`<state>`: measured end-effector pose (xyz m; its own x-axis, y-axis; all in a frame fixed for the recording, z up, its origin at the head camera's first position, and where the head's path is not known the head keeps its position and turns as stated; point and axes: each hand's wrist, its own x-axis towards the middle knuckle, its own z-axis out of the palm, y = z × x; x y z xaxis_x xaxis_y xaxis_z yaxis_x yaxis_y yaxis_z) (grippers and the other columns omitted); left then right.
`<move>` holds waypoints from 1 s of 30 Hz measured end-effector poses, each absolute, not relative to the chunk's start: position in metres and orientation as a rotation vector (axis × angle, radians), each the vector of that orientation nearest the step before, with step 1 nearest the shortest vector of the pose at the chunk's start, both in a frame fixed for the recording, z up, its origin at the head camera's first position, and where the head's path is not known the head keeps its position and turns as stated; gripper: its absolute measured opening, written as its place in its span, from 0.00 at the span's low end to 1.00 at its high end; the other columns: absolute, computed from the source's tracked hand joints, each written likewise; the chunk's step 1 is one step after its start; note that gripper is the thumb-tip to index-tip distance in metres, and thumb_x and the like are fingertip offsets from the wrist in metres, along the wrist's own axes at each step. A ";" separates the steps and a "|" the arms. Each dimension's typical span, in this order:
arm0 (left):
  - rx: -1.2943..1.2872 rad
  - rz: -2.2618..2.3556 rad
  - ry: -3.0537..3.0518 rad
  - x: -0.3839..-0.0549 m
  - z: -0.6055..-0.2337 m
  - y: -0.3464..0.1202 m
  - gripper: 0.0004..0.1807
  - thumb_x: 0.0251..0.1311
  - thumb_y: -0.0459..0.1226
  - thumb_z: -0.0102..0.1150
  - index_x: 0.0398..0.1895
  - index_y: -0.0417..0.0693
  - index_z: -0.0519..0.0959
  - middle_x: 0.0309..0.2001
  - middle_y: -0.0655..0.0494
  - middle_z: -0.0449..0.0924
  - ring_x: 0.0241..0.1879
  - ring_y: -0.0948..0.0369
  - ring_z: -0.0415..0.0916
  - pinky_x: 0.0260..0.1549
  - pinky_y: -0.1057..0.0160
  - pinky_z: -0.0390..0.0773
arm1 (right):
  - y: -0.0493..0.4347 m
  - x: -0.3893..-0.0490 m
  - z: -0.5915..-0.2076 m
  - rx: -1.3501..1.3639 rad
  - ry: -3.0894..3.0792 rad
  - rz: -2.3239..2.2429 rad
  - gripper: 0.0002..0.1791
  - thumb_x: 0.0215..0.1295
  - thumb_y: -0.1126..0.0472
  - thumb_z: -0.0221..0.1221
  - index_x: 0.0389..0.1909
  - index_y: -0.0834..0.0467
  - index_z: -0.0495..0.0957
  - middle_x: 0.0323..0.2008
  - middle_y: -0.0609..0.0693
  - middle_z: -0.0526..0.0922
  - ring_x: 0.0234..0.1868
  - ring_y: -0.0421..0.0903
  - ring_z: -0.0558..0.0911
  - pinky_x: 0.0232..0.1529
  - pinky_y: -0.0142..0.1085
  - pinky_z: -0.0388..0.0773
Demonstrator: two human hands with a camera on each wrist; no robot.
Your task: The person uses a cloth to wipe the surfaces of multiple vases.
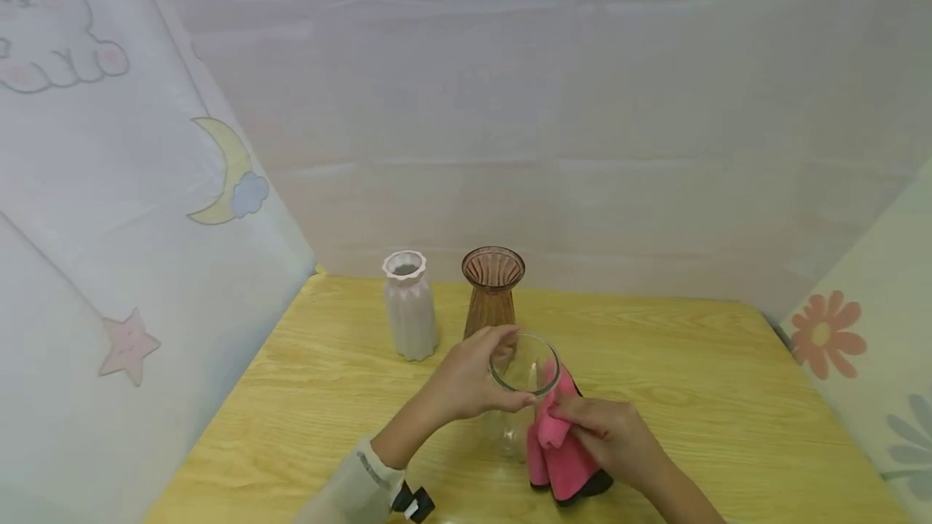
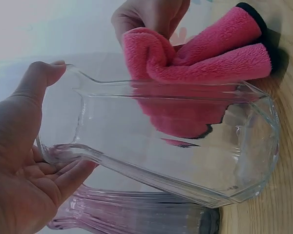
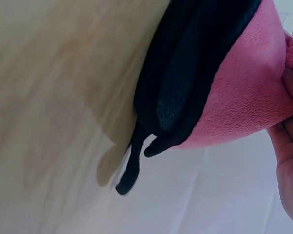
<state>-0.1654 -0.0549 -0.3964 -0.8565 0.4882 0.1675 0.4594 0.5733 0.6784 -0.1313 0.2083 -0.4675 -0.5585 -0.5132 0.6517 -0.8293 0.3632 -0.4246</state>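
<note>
My left hand (image 1: 473,374) grips a clear glass vase (image 2: 156,131) around its neck, thumb on one side of the rim and fingers on the other. In the head view the vase's round mouth faces up toward me. A pink plush cloth (image 1: 561,459) with black edging is pinched in my right hand (image 1: 615,435), right beside the vase. The left wrist view has the cloth against or very near the glass wall; contact is hard to tell. The cloth's black edge and a small black loop (image 3: 132,170) hang down in the right wrist view.
Behind the left hand stands an amber-brown ribbed glass vase (image 1: 491,297). Left of it is a white fluted vase (image 1: 411,314). Both are on the yellow wood-grain table (image 1: 692,378), which meets a pale sheet-covered wall (image 1: 510,103) at the back.
</note>
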 end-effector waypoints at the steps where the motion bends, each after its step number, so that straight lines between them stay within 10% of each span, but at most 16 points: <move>1: 0.834 1.177 2.747 -0.165 -0.396 -0.056 0.51 0.49 0.59 0.75 0.75 0.53 0.64 0.63 0.59 0.74 0.57 0.63 0.77 0.55 0.56 0.79 | 0.208 -0.131 -0.467 1.175 -2.232 1.046 0.15 0.75 0.52 0.55 0.45 0.53 0.89 0.43 0.47 0.90 0.45 0.46 0.88 0.50 0.23 0.79; 13: 0.856 1.187 2.690 -0.163 -0.395 -0.066 0.51 0.51 0.59 0.74 0.75 0.52 0.64 0.65 0.56 0.74 0.58 0.61 0.76 0.57 0.52 0.78 | 0.207 -0.129 -0.475 1.310 -2.213 0.966 0.24 0.46 0.79 0.71 0.43 0.55 0.89 0.41 0.48 0.90 0.43 0.45 0.89 0.47 0.22 0.79; 25: 1.027 1.086 2.596 -0.173 -0.388 -0.076 0.52 0.55 0.56 0.72 0.78 0.49 0.58 0.69 0.53 0.69 0.66 0.58 0.71 0.64 0.53 0.73 | 0.218 -0.137 -0.452 1.390 -2.374 0.862 0.21 0.54 0.77 0.69 0.45 0.52 0.88 0.42 0.47 0.90 0.45 0.44 0.88 0.48 0.24 0.80; 30: 1.017 1.087 2.586 -0.170 -0.384 -0.081 0.56 0.54 0.54 0.73 0.81 0.52 0.52 0.78 0.53 0.56 0.75 0.54 0.57 0.69 0.46 0.65 | 0.222 -0.140 -0.441 1.252 -2.148 1.001 0.10 0.72 0.61 0.61 0.48 0.57 0.88 0.44 0.50 0.90 0.49 0.43 0.87 0.52 0.24 0.78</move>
<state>-0.1696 -0.0809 -0.3835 -0.7567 0.6443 0.1108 0.5300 0.5053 0.6810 -0.1403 0.2221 -0.4412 -0.4816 -0.5433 0.6877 -0.8760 0.3218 -0.3592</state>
